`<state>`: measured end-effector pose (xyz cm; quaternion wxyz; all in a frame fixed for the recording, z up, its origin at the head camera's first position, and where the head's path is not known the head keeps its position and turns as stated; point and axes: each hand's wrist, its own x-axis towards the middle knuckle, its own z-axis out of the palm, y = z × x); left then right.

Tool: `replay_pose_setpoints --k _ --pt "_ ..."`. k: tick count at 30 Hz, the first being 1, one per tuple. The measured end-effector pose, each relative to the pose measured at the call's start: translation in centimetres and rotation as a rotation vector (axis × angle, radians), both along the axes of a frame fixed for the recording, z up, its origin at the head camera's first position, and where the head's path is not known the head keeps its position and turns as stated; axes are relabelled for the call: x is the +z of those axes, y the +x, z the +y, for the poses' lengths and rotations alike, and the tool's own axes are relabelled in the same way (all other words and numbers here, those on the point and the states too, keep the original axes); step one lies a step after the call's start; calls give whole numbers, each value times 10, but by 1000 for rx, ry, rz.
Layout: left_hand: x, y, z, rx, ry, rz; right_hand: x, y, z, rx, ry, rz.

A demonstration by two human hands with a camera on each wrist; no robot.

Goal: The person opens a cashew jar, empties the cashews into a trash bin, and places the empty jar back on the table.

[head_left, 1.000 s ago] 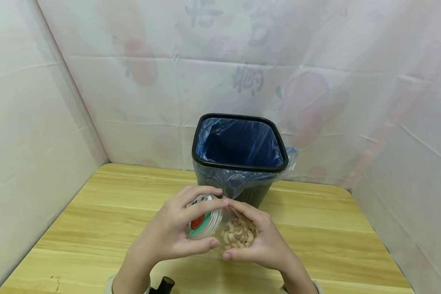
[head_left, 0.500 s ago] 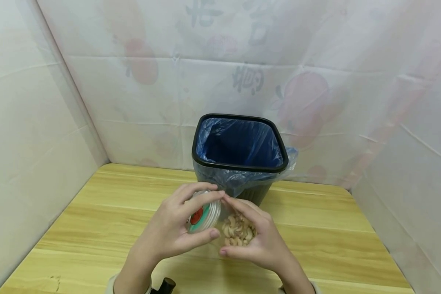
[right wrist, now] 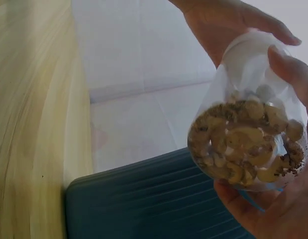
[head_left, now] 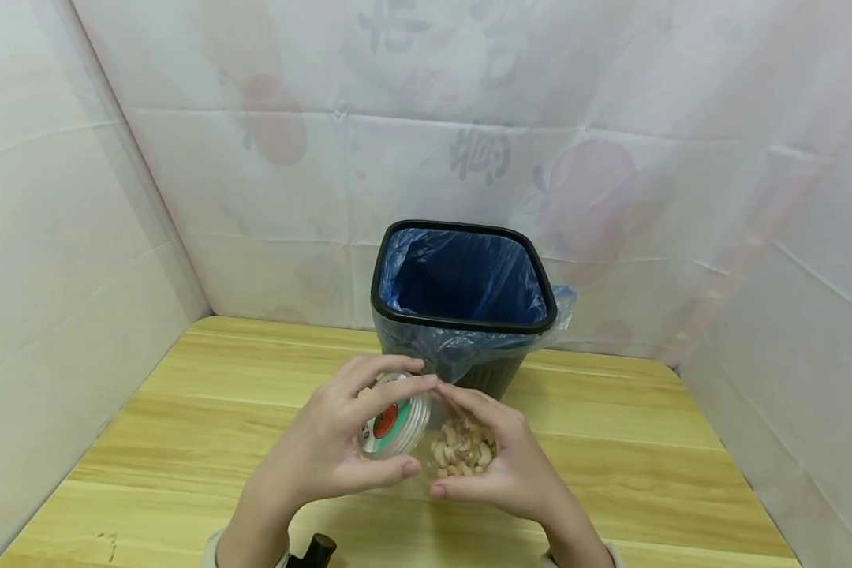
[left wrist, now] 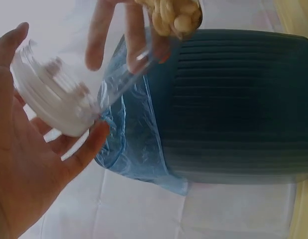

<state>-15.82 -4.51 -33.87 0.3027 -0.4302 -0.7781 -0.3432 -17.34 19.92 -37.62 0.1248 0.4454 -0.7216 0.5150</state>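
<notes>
In the head view a clear plastic jar (head_left: pixel 435 450) lies tilted on its side between both hands, above the table. Cashews (head_left: pixel 461 448) fill its base end, on the right. Its ridged lid (head_left: pixel 413 426), with a green and red label on top, faces left. My left hand (head_left: pixel 334 434) grips this lid between thumb and fingers. Around the base end curls my right hand (head_left: pixel 500 457), holding the jar. The two hands' fingertips meet above it. The right wrist view shows brown bits among the cashews (right wrist: pixel 243 142). In the left wrist view the lid (left wrist: pixel 54 99) is blurred.
A dark bin (head_left: pixel 497 371) with a black rim and a blue plastic bag liner (head_left: pixel 461 343) stands just behind the hands on the wooden table (head_left: pixel 220 426). Pale printed cloth (head_left: pixel 312 197) encloses the back and sides. A short black cylindrical object (head_left: pixel 319 550) shows by the left wrist.
The lid's label has turned counter-clockwise, its printed text passing from the top to the lower left. My left hand has shifted slightly; my right hand stays almost in place around the jar.
</notes>
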Motion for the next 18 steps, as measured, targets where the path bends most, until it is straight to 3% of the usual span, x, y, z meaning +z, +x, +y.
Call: replay_pose_setpoints --k 6,12,18 --pt "2 0 0 -67 20 28 0 -2 3 105 -44 -75" --pt "2 -1 -1 -72 26 38 1 -1 2 111 -45 -81" --pt "1 -2 -3 -42 17 61 1 -1 1 66 -27 -53"
